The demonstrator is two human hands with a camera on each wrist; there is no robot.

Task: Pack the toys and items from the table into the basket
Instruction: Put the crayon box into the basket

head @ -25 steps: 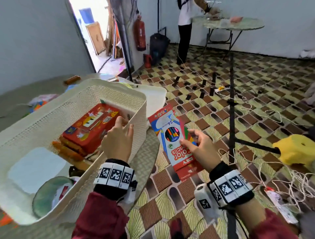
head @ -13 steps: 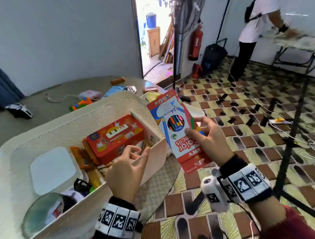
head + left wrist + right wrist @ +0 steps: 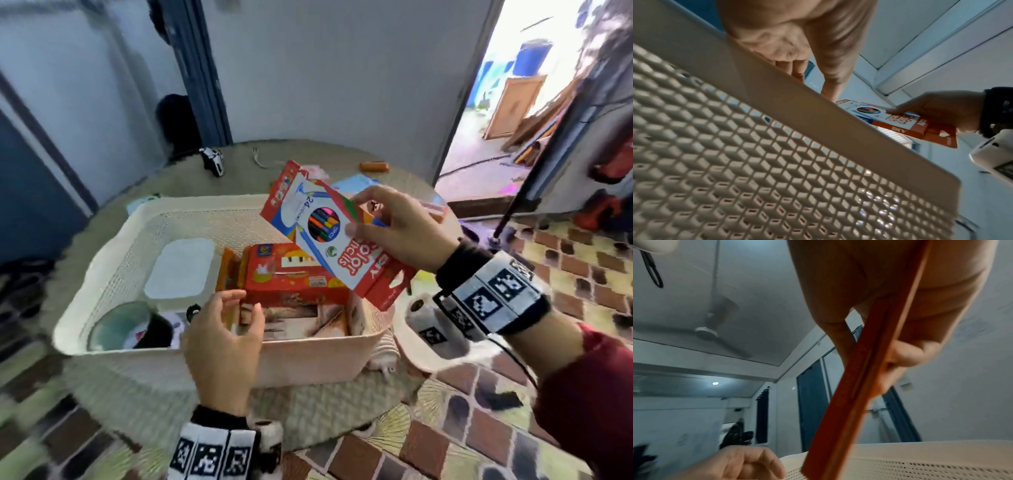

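Pinching a pencil box (image 3: pixel 337 236) printed "Color Pencils", "DIY" and "24", the right hand (image 3: pixel 400 229) holds it above the basket (image 3: pixel 113 260); the left hand (image 3: pixel 222 346), relaxed and empty, hovers at the basket's near rim.

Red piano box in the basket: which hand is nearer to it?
Left. The left hand hovers at the near rim of the basket, beside the red piano box. The right hand is above it, holding the pencil box.
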